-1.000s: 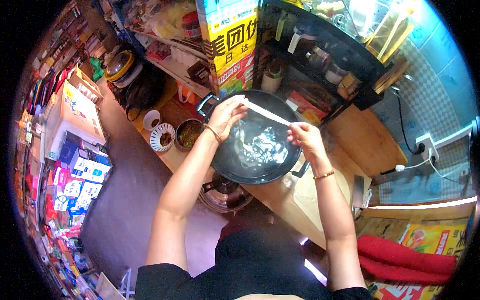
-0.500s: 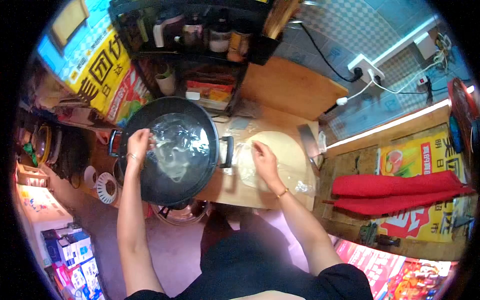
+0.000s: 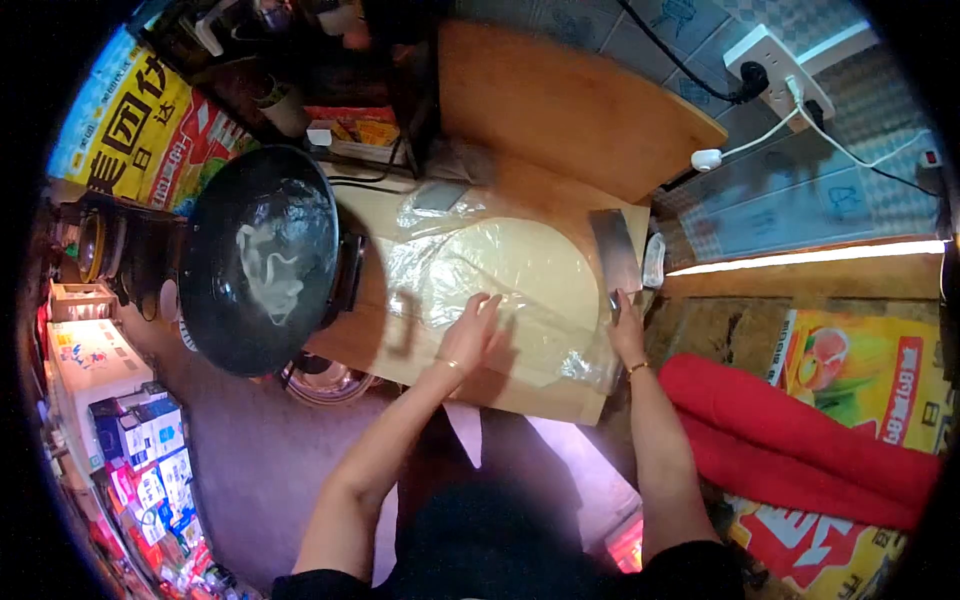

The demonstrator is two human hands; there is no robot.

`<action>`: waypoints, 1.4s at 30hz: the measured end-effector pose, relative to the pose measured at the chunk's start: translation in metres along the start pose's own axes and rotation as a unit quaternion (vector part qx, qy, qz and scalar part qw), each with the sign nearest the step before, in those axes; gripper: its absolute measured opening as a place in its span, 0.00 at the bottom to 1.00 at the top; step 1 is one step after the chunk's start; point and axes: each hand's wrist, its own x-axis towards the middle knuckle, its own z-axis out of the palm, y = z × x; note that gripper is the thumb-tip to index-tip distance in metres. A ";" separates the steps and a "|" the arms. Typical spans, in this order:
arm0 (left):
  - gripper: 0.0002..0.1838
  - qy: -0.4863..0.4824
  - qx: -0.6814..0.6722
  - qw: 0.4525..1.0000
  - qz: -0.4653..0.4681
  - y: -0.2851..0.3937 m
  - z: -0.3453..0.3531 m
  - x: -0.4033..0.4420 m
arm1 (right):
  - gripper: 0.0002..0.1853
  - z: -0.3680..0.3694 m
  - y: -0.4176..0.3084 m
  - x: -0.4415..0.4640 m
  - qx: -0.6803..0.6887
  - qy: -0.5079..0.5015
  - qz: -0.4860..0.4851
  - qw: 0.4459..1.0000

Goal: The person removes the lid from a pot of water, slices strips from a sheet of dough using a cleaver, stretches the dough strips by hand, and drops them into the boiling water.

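A large round sheet of dough [image 3: 520,250] lies on a wooden board [image 3: 560,395], with clear plastic film [image 3: 405,270] over part of it. My left hand [image 3: 472,335] is above the near edge of the film, fingers loosely bent and holding nothing; I cannot tell whether it touches the film. At the right side of the board a cleaver [image 3: 614,240] points its blade away from me, and my right hand [image 3: 626,330] is closed around its handle. To the left stands a black wok [image 3: 205,290] of water, with pale noodle strips [image 3: 268,275] in it.
Red cloth sleeves [image 3: 780,425] lie on the right-hand surface. A power strip [image 3: 775,75] with cords is on the tiled wall, above a leaning wooden board [image 3: 570,95]. Below the wok is a metal basin [image 3: 330,380]; boxes [image 3: 150,440] are stacked at lower left.
My left hand has left the wok and moved right, over the film. My right hand has gone from the dough sheet to the cleaver handle. The view has shifted right.
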 end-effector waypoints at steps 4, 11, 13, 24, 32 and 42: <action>0.25 -0.050 0.022 0.998 -0.027 -0.002 0.056 0.076 | 0.30 -0.037 -0.020 0.000 -0.016 -0.044 0.067 0.997; 0.05 0.035 0.034 0.996 0.072 -0.004 0.088 0.116 | 0.16 -0.060 0.001 -0.058 0.169 0.034 0.094 0.981; 0.06 0.052 0.011 0.997 0.051 0.007 0.095 0.130 | 0.16 -0.058 -0.005 -0.079 0.209 0.003 0.123 0.970; 0.09 0.441 -0.097 0.870 -0.196 -0.066 0.051 -0.031 | 0.14 -0.025 -0.119 -0.104 0.178 -0.182 -0.164 0.953; 0.08 0.427 -0.098 0.851 -0.291 -0.107 0.071 -0.058 | 0.13 0.001 -0.161 -0.098 0.089 -0.281 -0.251 0.922; 0.06 0.429 -0.085 0.842 -0.314 -0.108 0.073 -0.053 | 0.12 0.000 -0.161 -0.096 0.061 -0.285 -0.262 0.920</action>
